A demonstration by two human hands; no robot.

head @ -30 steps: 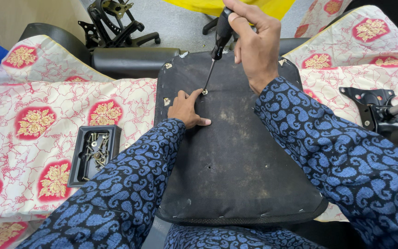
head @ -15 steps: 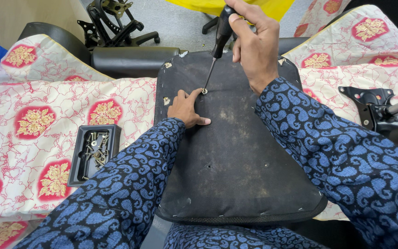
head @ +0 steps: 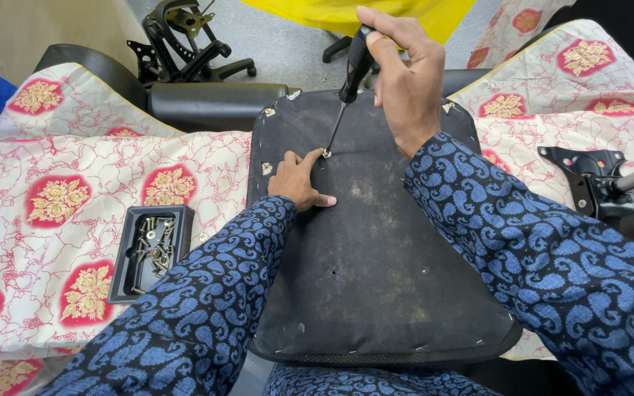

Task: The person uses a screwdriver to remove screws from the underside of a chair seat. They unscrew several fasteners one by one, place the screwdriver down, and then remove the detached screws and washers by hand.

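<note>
Black-handled screwdriver (head: 348,81) tilted, its tip on a screw (head: 327,153) in the dusty black upturned seat base (head: 376,249)

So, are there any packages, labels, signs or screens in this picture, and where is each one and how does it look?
No labels, signs or screens in view.
Nearest to a package: an open black rectangular tray of loose metal screws, on the patterned cloth left of the black seat underside.

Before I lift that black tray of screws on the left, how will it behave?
The black tray looks like rigid plastic, so it probably won't flex. It is heaped with loose screws, so likely heavy for its size. Its walls look shallow; tilted, the screws would probably slide and spill onto the patterned cloth.
</note>
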